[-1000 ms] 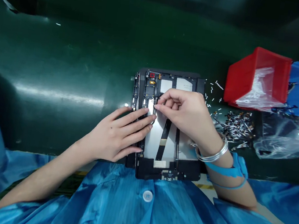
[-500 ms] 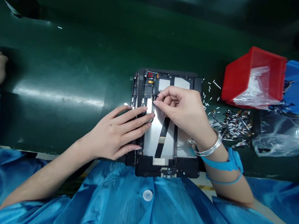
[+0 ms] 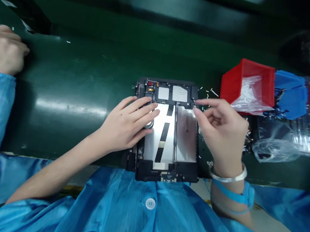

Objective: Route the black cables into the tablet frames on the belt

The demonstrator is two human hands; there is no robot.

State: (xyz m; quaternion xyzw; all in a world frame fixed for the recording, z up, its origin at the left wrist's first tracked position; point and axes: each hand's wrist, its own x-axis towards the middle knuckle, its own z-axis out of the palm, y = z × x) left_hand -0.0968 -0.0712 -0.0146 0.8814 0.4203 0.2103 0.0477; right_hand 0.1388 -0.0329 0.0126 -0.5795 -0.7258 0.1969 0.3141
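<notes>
An opened tablet (image 3: 164, 132), its silver battery plates and black ribbon cable exposed, lies on top of another dark device (image 3: 130, 160) at the bench's near edge. My left hand (image 3: 126, 125) rests over the tablet's left side, fingers stretched out and slightly spread. At the tablet's upper right corner, my right hand (image 3: 222, 127) has its thumb and index finger brought close together in a pinch. A tiny dark part seems to show at those fingertips, too small to name. The other fingers of that hand are curled in.
To the right stand a red bin (image 3: 228, 84) with a plastic bag and a blue bin (image 3: 293, 97) with small dark parts. Clear plastic packaging (image 3: 277, 148) lies below. Tiny white strips (image 3: 214, 93) are scattered about. Another person's hand (image 3: 7, 49) is at far left.
My right hand has moved right, from the tablet's upper left to its upper right corner. My left hand stays on the left side. The view has shifted slightly.
</notes>
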